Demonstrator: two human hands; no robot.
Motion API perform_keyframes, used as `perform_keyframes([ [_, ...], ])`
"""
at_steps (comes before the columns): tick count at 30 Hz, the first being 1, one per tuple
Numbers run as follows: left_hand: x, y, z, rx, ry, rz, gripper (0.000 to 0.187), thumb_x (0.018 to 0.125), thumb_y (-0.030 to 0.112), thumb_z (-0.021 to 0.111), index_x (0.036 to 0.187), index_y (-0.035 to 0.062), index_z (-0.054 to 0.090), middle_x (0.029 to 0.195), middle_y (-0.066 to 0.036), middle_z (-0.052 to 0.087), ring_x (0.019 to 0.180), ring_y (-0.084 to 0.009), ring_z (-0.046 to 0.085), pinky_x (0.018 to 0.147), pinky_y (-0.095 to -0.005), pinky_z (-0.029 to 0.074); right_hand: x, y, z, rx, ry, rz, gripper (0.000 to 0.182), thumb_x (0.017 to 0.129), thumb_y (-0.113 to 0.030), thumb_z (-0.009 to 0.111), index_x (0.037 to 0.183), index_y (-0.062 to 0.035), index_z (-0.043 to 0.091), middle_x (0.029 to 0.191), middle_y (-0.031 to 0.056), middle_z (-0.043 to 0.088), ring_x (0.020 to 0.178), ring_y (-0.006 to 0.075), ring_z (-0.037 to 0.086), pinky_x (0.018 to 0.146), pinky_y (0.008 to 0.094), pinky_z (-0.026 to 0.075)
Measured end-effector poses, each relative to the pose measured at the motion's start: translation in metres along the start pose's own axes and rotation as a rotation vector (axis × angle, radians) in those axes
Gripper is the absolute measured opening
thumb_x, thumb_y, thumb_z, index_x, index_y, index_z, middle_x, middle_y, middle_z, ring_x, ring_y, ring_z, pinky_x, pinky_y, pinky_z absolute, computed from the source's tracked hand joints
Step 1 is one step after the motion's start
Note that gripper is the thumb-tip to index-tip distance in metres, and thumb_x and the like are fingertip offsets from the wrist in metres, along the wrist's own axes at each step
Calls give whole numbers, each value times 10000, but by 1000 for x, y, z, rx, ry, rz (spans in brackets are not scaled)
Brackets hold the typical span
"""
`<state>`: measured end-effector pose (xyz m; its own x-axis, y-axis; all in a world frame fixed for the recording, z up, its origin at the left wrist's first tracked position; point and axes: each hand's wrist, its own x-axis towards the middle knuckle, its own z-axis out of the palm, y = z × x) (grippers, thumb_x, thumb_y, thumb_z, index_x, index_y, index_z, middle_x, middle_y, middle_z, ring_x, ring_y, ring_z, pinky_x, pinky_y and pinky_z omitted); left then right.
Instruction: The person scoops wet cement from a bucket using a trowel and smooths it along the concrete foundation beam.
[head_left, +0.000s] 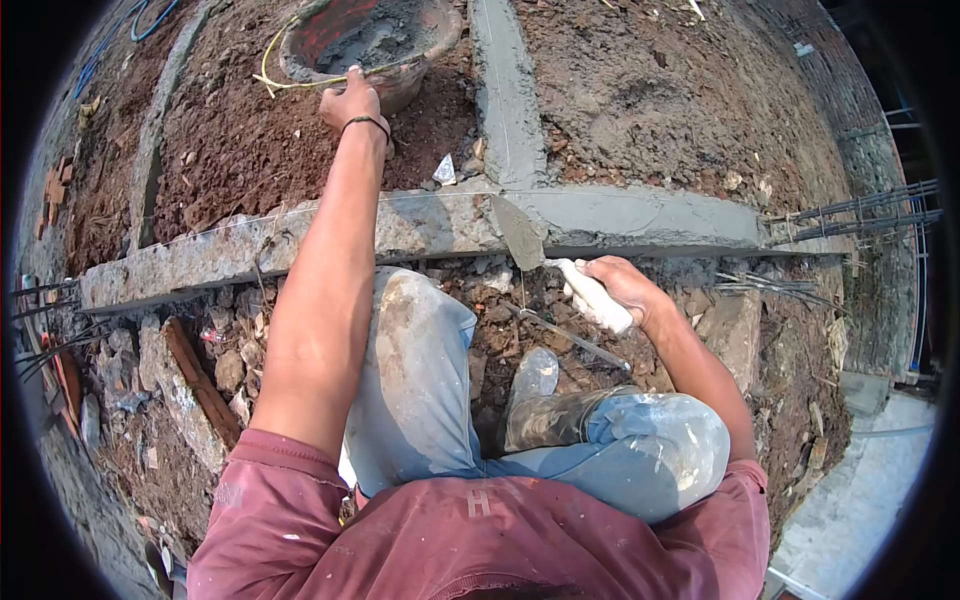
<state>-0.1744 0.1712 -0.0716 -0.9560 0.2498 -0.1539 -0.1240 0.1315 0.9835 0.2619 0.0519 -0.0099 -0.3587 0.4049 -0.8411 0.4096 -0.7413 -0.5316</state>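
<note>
My left hand is closed on the near rim of a round bucket that holds grey mortar. In my right hand is the pale handle of a trowel, its pointed blade lying against the near edge of the concrete beam. Smooth wet mortar covers the beam's right part, while its left part is rough. A thin string runs along the beam. Below the trowel, a metal rod lies on the rubble.
A mortar-coated strip runs away from the beam between patches of soil. Steel bars stick out at the beam's right end. Near my left arm a wooden piece lies among stones. My knees are close to the beam.
</note>
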Motion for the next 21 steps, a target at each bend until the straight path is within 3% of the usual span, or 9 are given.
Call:
perform_keyframes([
  [4, -4, 5, -3, -21, 4, -14, 354, 818, 231, 814, 851, -79, 646, 890, -164, 689, 778, -207, 633, 748, -390, 539, 12, 1, 4, 80, -104, 20, 346, 1034, -223, 458, 978, 55, 656, 710, 123, 654, 499, 182, 615, 398, 316, 506],
  [7, 1, -1, 1, -105, -8, -18, 338, 820, 220, 811, 825, -70, 638, 869, -157, 685, 752, -198, 630, 718, -386, 545, 12, 3, 4, -22, -43, -27, 330, 1029, -220, 474, 978, 44, 666, 715, 115, 660, 507, 167, 621, 397, 304, 504],
  [9, 1, -1, 4, -173, -19, -17, 332, 822, 214, 811, 807, -66, 632, 857, -152, 683, 736, -192, 626, 700, -383, 548, 5, -8, -9, -154, -169, -49, 328, 1023, -245, 501, 979, 36, 665, 698, 98, 655, 508, 145, 619, 398, 290, 500],
  [11, -8, 8, -3, -116, -29, -38, 392, 832, 291, 779, 801, -69, 627, 840, -185, 689, 747, -271, 658, 714, -421, 536, -9, -16, -4, -243, -274, -68, 339, 1008, -287, 541, 964, 21, 674, 680, 82, 654, 504, 126, 605, 422, 264, 496],
  [19, -2, 1, -4, -46, -42, -7, 400, 844, 294, 779, 807, -66, 609, 849, -176, 685, 730, -243, 647, 685, -404, 539, 8, -6, 0, -238, -175, -82, 323, 1025, -290, 535, 916, -9, 652, 667, 80, 639, 504, 142, 606, 425, 279, 494],
  [21, -2, 2, 0, -174, -45, -34, 381, 852, 274, 773, 814, -63, 601, 851, -175, 684, 726, -239, 652, 688, -398, 545, 7, -9, 7, -267, -166, -61, 324, 1029, -284, 530, 893, -13, 643, 661, 82, 635, 494, 143, 603, 417, 281, 489],
])
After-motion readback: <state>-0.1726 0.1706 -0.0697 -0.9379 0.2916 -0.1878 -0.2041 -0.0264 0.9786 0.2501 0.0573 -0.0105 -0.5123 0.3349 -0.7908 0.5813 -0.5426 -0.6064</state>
